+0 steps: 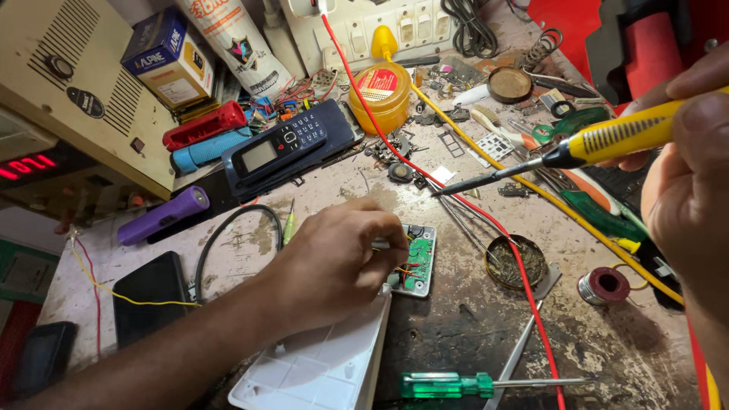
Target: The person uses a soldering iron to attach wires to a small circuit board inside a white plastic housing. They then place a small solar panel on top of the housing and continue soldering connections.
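A cluttered repair table [456, 334], seen from above by the person working at it. The left hand [334, 262] rests near the middle of the table, its fingers curled and pinched down on a small green circuit board [419, 262] that sits in a pale frame beside a white plastic casing [319, 364]. The right hand [687, 175], at the right edge, grips a yellow-handled soldering iron [607, 140]; its dark tip points left and hangs above the table, apart from the board. A red wire [456, 197] and a yellow wire [531, 190] cross the table. Nearby lie a round tin of dark flux [516, 262], a spool of solder [604, 285], a green-handled screwdriver [448, 385], a dark keypad phone [279, 148], a purple torch [163, 215] and a yellow jar [380, 95].
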